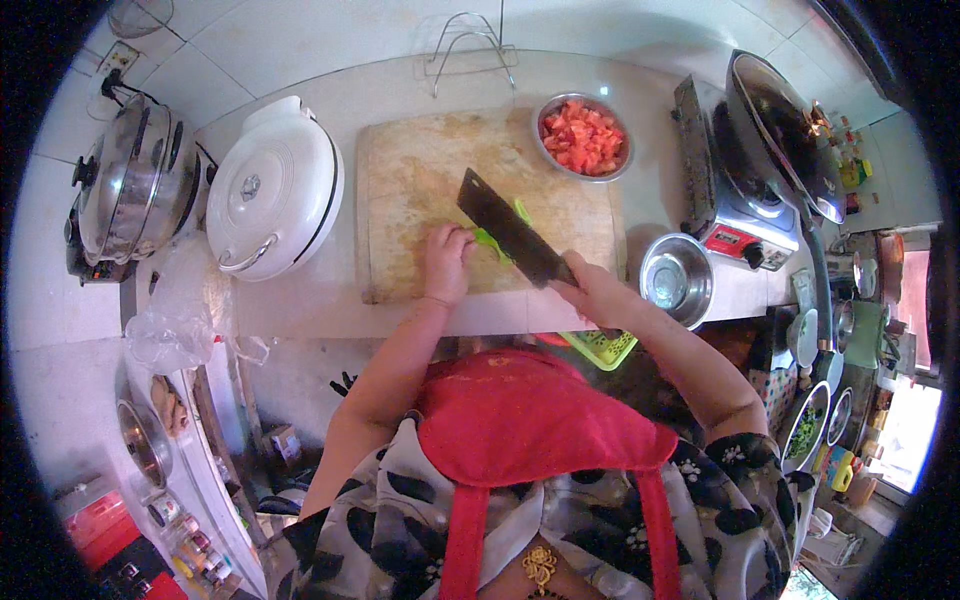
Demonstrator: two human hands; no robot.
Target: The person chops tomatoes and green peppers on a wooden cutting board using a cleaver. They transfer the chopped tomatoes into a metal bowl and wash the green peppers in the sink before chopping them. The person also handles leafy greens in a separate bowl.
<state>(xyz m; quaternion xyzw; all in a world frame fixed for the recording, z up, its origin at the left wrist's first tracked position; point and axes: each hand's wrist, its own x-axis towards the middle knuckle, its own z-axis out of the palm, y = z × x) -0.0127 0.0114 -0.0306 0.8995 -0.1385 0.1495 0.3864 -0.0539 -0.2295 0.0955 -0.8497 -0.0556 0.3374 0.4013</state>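
My right hand (596, 289) is closed round the handle of a cleaver (514, 231), whose dark blade points up and left over a wooden cutting board (420, 172). Against the board, my left hand (448, 259) has its fingertips on a green vegetable (489, 241), which lies partly hidden beside and under the blade. A small green piece (523, 212) shows on the blade's far side. Chopped red pieces, apparently tomato (583, 136), fill a metal bowl (536, 135) at the board's far right corner. Nearer me on the right stands a second metal bowl (676, 279).
A white round electric appliance (274, 187) stands left of the board, with a steel lidded pot (131, 187) beyond it. On the right is a gas stove (750, 225) carrying a wok (765, 135). A wire rack (472, 56) stands by the wall. A green basket (604, 349) sits below the counter edge.
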